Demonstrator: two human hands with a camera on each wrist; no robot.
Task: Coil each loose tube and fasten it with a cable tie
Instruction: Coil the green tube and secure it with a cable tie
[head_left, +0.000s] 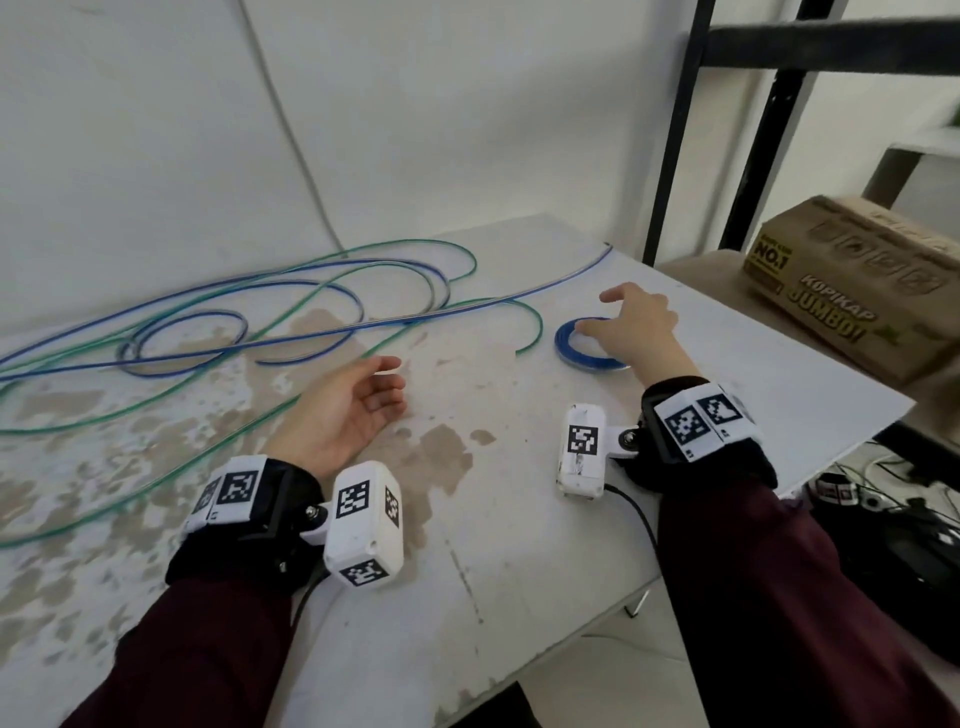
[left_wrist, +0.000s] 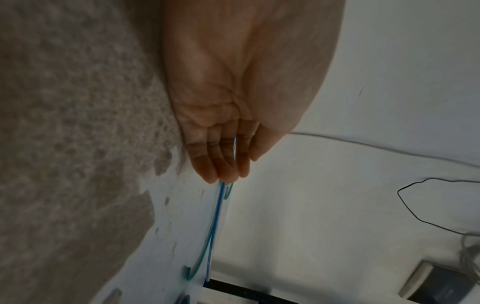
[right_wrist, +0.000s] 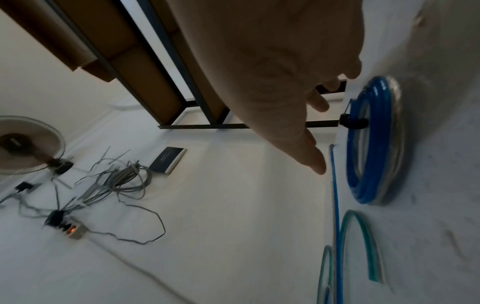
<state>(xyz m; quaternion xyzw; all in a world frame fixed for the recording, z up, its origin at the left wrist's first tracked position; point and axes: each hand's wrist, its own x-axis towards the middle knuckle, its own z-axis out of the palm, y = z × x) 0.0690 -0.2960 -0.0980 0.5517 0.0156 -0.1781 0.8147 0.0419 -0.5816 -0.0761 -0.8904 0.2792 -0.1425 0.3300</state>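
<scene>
One blue coil lies flat on the table, wound tight into a ring and cinched by a black cable tie on its rim. It is the only coiled tube in view. Left of the coil, two loose tubes sprawl in wide loops: one loose blue tube and one green tube. The blue one's long straight run points from the loops up and rightward past the far side of the coil to the table's back edge. The green tube's cut end curls down and stops just left of the coil, near it but apart.

The right hand is over the coil with fingers spread and fairly straight; in the right wrist view the fingers stand clear of the ring and clasp nothing, though whether the palm touches the coil cannot be told. The left hand rests on the table nearer than the coil and to its left, palm turned up, fingers loosely curled and holding nothing. The green tube passes just beside it; contact cannot be told.

Right of the coil, off the table, one cardboard box sits on a shelf.
</scene>
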